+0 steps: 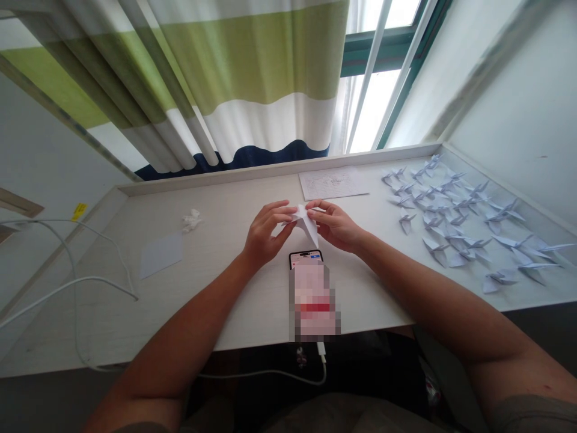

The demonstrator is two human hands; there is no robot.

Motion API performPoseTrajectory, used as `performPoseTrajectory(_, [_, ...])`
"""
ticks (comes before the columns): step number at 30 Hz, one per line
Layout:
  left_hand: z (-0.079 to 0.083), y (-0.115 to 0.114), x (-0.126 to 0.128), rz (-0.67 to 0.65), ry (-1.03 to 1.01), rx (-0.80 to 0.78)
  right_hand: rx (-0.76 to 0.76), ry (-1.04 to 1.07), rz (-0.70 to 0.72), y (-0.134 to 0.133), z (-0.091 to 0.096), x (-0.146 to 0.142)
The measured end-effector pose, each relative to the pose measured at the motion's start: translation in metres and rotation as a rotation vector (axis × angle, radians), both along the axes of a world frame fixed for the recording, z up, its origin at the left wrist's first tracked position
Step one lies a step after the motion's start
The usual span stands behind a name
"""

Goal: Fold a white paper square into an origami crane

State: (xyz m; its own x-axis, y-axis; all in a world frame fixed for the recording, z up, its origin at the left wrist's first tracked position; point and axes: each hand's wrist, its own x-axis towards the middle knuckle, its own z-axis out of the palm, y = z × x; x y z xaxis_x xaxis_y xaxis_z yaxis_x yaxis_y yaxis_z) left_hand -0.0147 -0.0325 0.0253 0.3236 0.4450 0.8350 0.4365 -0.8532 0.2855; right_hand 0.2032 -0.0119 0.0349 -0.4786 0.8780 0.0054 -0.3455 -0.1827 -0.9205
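Note:
A half-folded white paper figure (305,221) is held above the white desk (225,288), between both hands. My left hand (265,233) pinches its left side with fingers curled round the paper. From the other side my right hand (336,225) grips its right edge, fingers closed on it. The figure's pointed tip hangs down toward a phone (313,294) lying flat at the desk's front edge, just below the hands.
Several folded paper cranes (455,222) cover the desk's right side. A printed sheet (333,182) lies behind the hands, a blank square sheet (161,254) and a crumpled paper scrap (192,221) to the left. White cables (76,282) trail off the left; a curtain (216,78) and window stand behind.

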Motion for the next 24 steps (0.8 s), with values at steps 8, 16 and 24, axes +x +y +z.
performPoseTrajectory(8, [-0.0021, -0.0003, 0.0032, -0.01, -0.025, -0.02, 0.122, -0.086, -0.005, 0.0004, -0.0092, -0.0032])
performPoseTrajectory(16, [-0.0056, -0.0011, 0.0026, 0.086, -0.084, -0.089, 0.318, -0.201, -0.09, -0.0032, -0.008, -0.0042])
performPoseTrajectory(24, [-0.0069, -0.0025, 0.0042, 0.063, -0.093, -0.154, 0.479, -0.289, -0.169, -0.0038, -0.0093, -0.0051])
